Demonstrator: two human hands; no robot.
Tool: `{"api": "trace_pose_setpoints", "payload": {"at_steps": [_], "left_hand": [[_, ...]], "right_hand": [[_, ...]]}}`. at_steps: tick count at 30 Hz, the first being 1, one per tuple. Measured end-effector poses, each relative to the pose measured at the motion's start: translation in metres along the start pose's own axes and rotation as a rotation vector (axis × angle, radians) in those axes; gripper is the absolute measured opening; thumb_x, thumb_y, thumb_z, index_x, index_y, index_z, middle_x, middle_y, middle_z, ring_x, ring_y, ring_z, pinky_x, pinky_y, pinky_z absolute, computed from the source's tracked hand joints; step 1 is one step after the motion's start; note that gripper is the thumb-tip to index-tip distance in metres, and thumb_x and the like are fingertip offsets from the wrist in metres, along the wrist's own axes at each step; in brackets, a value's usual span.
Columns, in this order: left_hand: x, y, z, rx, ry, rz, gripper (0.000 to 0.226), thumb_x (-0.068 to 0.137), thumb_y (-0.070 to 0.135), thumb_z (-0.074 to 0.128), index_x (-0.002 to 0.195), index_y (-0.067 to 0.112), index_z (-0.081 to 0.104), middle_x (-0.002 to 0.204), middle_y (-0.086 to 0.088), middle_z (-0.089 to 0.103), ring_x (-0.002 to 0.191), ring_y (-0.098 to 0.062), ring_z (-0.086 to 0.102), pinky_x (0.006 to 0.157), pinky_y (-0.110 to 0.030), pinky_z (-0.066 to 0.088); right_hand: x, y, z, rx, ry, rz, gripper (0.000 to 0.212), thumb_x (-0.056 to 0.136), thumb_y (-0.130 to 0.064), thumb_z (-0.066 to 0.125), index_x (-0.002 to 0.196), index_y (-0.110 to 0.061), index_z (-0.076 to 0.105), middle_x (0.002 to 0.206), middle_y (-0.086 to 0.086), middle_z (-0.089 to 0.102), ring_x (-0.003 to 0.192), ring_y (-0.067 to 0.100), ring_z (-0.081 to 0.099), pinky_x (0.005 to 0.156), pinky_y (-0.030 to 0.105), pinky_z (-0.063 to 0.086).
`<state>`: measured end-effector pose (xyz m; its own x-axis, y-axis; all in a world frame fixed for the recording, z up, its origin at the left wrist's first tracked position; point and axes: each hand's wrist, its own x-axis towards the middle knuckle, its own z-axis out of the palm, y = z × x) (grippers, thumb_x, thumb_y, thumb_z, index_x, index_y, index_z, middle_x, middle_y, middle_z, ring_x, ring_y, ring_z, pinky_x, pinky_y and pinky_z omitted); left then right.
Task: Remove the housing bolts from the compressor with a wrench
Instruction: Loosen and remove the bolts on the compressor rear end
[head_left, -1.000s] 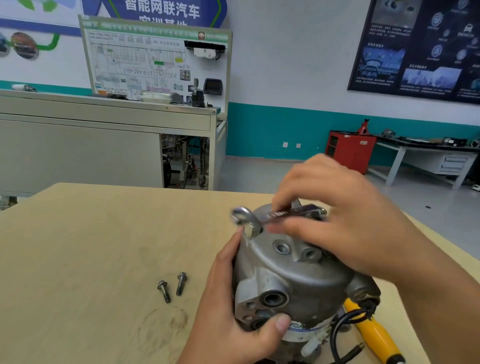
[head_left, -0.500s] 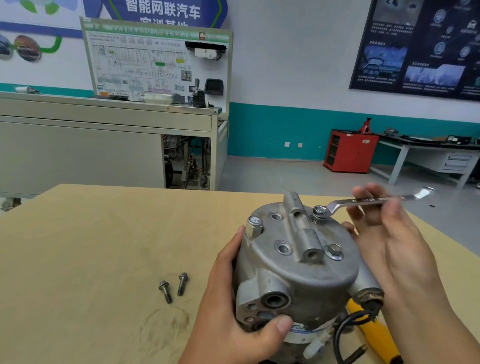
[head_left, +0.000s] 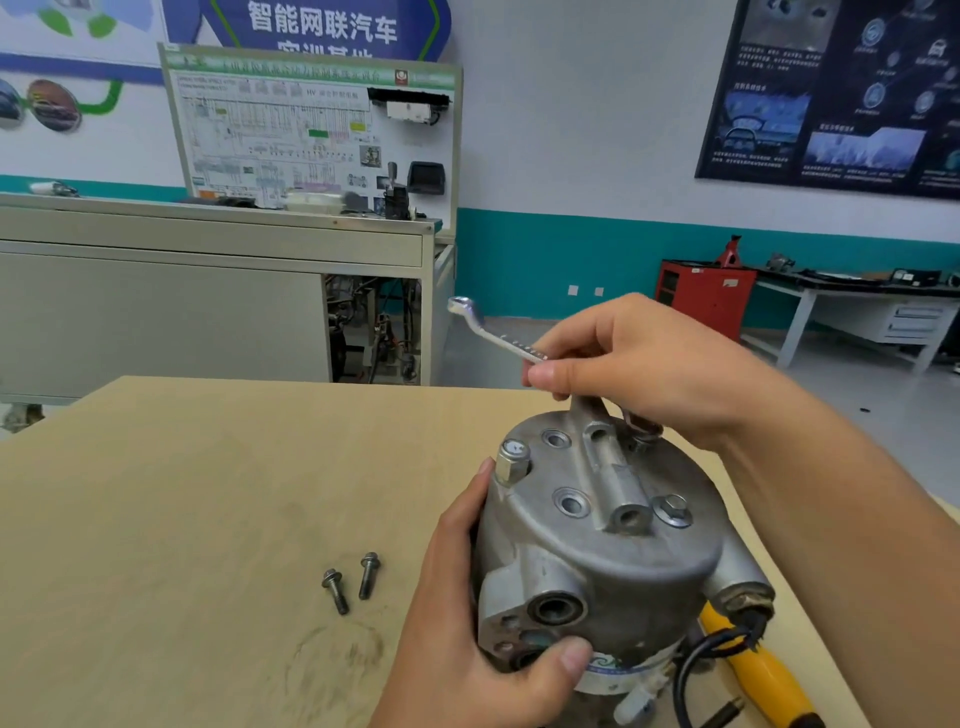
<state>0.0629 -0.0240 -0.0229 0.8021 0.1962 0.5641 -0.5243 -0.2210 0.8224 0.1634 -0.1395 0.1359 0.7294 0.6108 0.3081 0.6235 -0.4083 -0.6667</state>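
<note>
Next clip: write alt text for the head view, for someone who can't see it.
A right hand holds a wrench on a bolt at the far rim of a grey compressor, which the left hand grips on a wooden table. Two loose bolts lie to its left.

white wall (head_left: 571, 130) w/ teal band, grey floor (head_left: 857, 415), red cabinet (head_left: 701, 296).

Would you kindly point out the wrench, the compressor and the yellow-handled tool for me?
wrench (head_left: 506, 342): head view, on the bare shank below its ring end.
compressor (head_left: 597, 566): head view, on the grey housing's front wall.
yellow-handled tool (head_left: 766, 673): head view, on the yellow grip.
</note>
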Motion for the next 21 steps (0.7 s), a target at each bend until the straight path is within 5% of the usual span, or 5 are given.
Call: {"api": "trace_pose_setpoints", "payload": {"at_steps": [4, 7, 11, 14, 21], "left_hand": [[0.002, 0.001, 0.001, -0.084, -0.027, 0.006, 0.098, 0.051, 0.075, 0.074, 0.136, 0.047, 0.034, 0.142, 0.025, 0.043, 0.131, -0.001, 0.044, 0.099, -0.013, 0.039], [0.004, 0.001, 0.002, -0.065, -0.035, 0.012, 0.102, 0.052, 0.076, 0.072, 0.137, 0.035, 0.034, 0.14, 0.022, 0.045, 0.13, -0.003, 0.046, 0.097, -0.015, 0.041], [0.004, 0.001, 0.0, 0.004, -0.018, -0.003, 0.105, 0.048, 0.085, 0.065, 0.135, 0.037, 0.032, 0.137, 0.03, 0.044, 0.127, 0.003, 0.047, 0.094, -0.009, 0.039], [0.003, 0.001, -0.001, 0.022, -0.01, 0.0, 0.105, 0.047, 0.087, 0.062, 0.135, 0.04, 0.03, 0.138, 0.035, 0.039, 0.127, 0.008, 0.043, 0.093, -0.006, 0.037], [0.002, 0.0, -0.001, 0.031, -0.008, 0.002, 0.104, 0.047, 0.086, 0.063, 0.135, 0.04, 0.03, 0.139, 0.034, 0.038, 0.126, 0.008, 0.044, 0.093, -0.005, 0.037]], "right_hand": [[-0.03, -0.006, 0.001, -0.261, 0.037, -0.314, 0.004, 0.08, -0.028, 0.072, 0.079, -0.033, 0.072, 0.076, -0.013, 0.066, 0.079, 0.003, 0.053, 0.069, 0.011, 0.038], [-0.055, 0.004, 0.002, -0.451, 0.194, -0.488, 0.015, 0.081, -0.035, 0.065, 0.085, -0.024, 0.074, 0.084, -0.014, 0.061, 0.086, 0.011, 0.046, 0.077, 0.014, 0.034], [-0.082, 0.033, 0.007, -0.446, 0.434, -0.638, 0.018, 0.089, -0.013, 0.055, 0.092, -0.011, 0.073, 0.093, -0.001, 0.066, 0.088, 0.023, 0.055, 0.08, 0.026, 0.041], [-0.088, 0.055, 0.004, -0.375, 0.481, -0.7, 0.02, 0.088, -0.005, 0.057, 0.094, -0.021, 0.067, 0.101, -0.004, 0.067, 0.094, 0.022, 0.061, 0.084, 0.027, 0.042], [-0.078, 0.066, 0.034, 0.988, 0.74, -0.197, 0.013, 0.086, -0.023, 0.047, 0.089, -0.02, 0.059, 0.087, -0.004, 0.073, 0.085, 0.01, 0.066, 0.071, 0.017, 0.05]]}}
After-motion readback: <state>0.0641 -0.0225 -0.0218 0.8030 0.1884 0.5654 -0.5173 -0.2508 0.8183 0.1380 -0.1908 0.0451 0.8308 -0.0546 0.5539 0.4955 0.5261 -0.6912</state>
